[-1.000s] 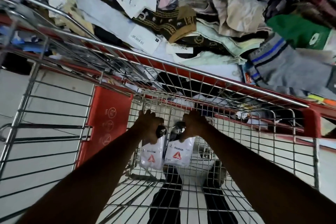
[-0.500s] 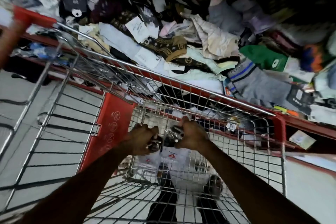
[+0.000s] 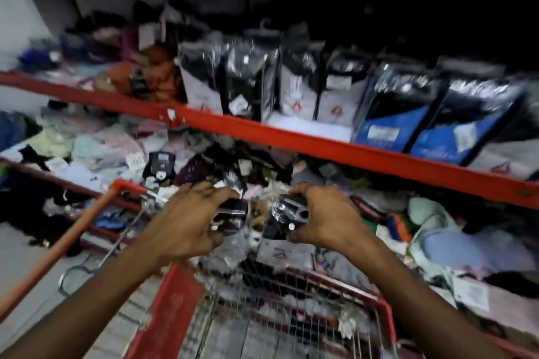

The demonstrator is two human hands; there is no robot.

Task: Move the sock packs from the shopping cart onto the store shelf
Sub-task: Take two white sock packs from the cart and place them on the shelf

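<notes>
My left hand (image 3: 189,218) grips a sock pack (image 3: 230,214) by its dark plastic top. My right hand (image 3: 323,217) grips a second sock pack (image 3: 284,217) the same way. Both packs hang above the front end of the wire shopping cart (image 3: 291,297), level with the heap on the lower shelf. Higher up, the red store shelf (image 3: 291,137) carries a row of upright sock packs (image 3: 297,87) in black and white wrapping. The picture is blurred.
Blue-and-black packs (image 3: 431,122) stand at the right of the upper shelf. Loose socks and garments (image 3: 96,145) lie heaped on the lower shelf. The cart's red handle bar (image 3: 61,245) runs diagonally at the left, with tiled floor below it.
Both hands have lifted the two packs up out of the cart toward the shelves. My view has swung upward, so the upper shelf with its standing packs has come into sight.
</notes>
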